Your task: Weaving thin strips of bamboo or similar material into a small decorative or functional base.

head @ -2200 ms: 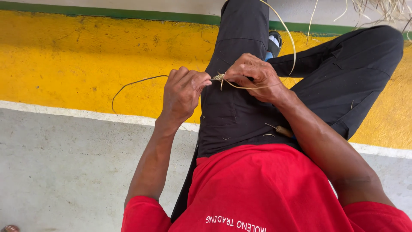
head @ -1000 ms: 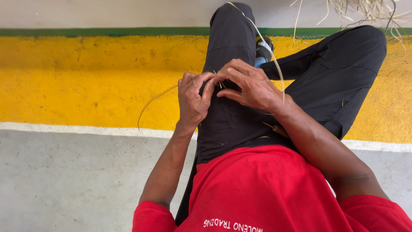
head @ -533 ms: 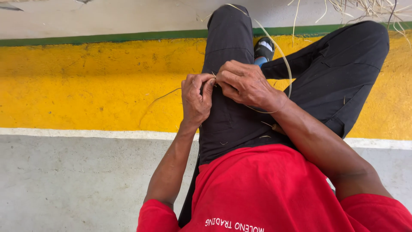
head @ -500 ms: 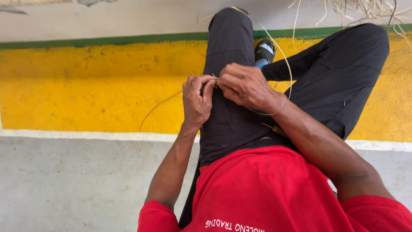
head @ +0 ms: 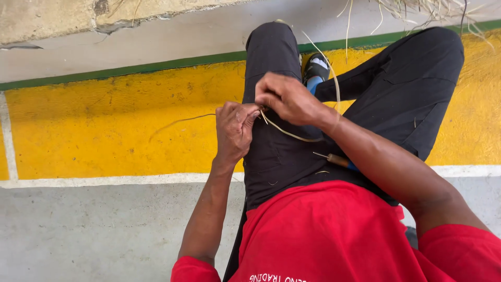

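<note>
Now both hands [head: 263, 107] on straw strand [head: 284, 131].

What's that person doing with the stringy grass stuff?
A person sits on the painted floor with both hands together over one leg. The left hand and right hand pinch thin straw strands between the fingers. A small tool lies on the lap, and more loose straw lies beyond the knees.

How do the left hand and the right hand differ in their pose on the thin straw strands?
The left hand comes from below, fingers curled toward the right, over the thigh's edge. The right hand sits higher and farther from the body, its forearm crossing the lap. One straw strand trails off the left hand over the yellow floor; another loops under the right wrist. Both hands pinch the strands where they meet.
</note>
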